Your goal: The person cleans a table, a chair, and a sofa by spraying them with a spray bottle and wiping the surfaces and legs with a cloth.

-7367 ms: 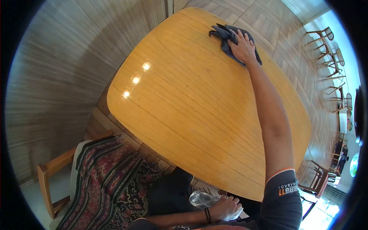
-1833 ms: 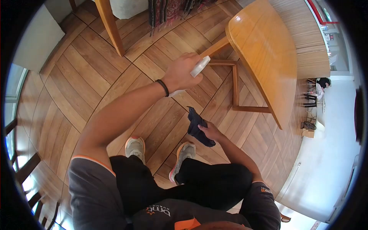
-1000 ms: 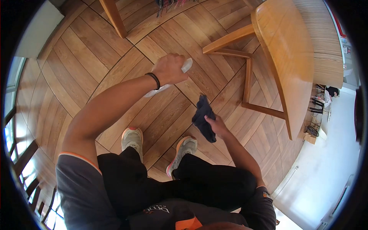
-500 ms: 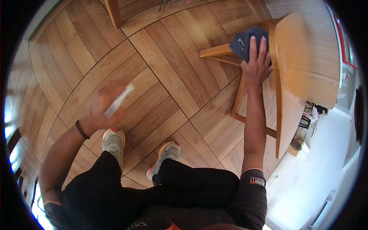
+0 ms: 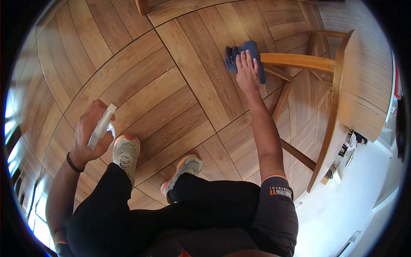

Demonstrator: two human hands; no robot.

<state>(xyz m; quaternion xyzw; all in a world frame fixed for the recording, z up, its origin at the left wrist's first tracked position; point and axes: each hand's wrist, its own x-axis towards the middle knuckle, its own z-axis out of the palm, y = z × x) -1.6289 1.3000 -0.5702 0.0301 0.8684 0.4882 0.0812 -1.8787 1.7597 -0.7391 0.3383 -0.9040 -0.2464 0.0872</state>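
Note:
My left hand (image 5: 89, 128) is wrapped around a spray bottle (image 5: 102, 126) with a whitish trigger head; most of its body is hidden under the palm. A dark blue-grey cloth (image 5: 250, 48) lies beneath my right hand (image 5: 248, 75), whose fingers press it against the free end of a wooden bar. That bar belongs to a wooden chair (image 5: 299, 61) on the right. The cloth covers the bar's tip and hangs past it on both sides.
Wood-patterned floor tiles (image 5: 188, 103) spread below me, and my two shoes (image 5: 127, 154) stand on them. A wooden leg (image 5: 142, 6) shows at the top edge. At the right are a light wood-grain surface (image 5: 364, 94) and assorted items (image 5: 353, 143) beside a white surface.
My right hand and the cloth have moved left, from near the chair's back to the bar's free end. My left hand has shifted left with the spray bottle, and the view has turned slightly.

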